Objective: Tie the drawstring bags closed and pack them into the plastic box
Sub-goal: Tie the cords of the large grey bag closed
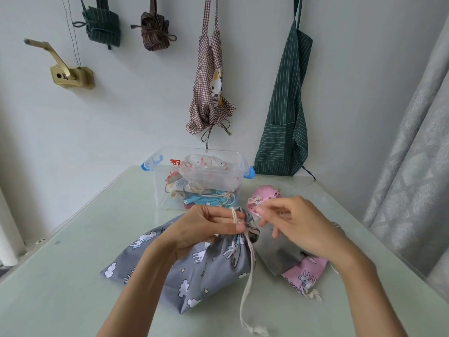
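The task looks about half done. The box (199, 177) stands at the back of the counter (73, 276), and several tied bags already lie inside it, among them a blue one and a white one with red print.

The grey bag (194, 271) lies in front of the box, in the middle of the counter. Its neck is gathered. The left hand (206, 229) pinches the cord (245, 288) at the neck, with the grip clamped on it between thumb and fingers; a small loop of cord stands up over the fingers. One long end of the cord hangs down over the bag toward the near edge of the counter. The right hand (294, 222) hovers just beside the neck, with fingers loosely bent and apart, and I see nothing held in it. My judgement is that the knot on this bag is in work but not finished.

Still to pack are two pink bags: one (264, 200) behind the right hand, near the box, and another (303, 276) under the right forearm, partly on a grey cloth. Both seem to be pulled closed, but whether they are knotted I cannot tell.
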Tool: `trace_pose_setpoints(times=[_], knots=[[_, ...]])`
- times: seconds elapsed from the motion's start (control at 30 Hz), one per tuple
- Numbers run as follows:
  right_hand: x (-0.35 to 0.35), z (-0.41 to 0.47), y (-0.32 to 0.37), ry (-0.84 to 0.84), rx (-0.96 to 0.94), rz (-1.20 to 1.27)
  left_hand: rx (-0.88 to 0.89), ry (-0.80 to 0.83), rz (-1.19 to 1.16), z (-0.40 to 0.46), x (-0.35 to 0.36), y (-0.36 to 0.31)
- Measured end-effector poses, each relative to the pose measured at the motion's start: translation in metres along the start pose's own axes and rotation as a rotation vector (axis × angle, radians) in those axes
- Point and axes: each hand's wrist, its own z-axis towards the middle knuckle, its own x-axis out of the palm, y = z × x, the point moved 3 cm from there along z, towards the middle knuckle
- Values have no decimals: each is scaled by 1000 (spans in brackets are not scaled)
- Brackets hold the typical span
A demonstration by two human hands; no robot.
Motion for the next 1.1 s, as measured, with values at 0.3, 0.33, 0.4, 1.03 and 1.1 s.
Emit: trace_pose_setpoints(times=[0.3,0.33,0.4,1.03,1.1], knots=[[31,14,-16,51,-85,187,273,-117,104,-1,-1,-8],[32,14,-17,44,-85,192,305,-149,153,-1,-1,-9],[31,14,-18,5,-102,178,364,-203,214,-2,1,-11],[48,17,-2,-118,-179,-194,440,-619,535,-5,-6,-4],[47,18,-1,-155,-153,-92,446,-585,562,-3,-6,-2]])
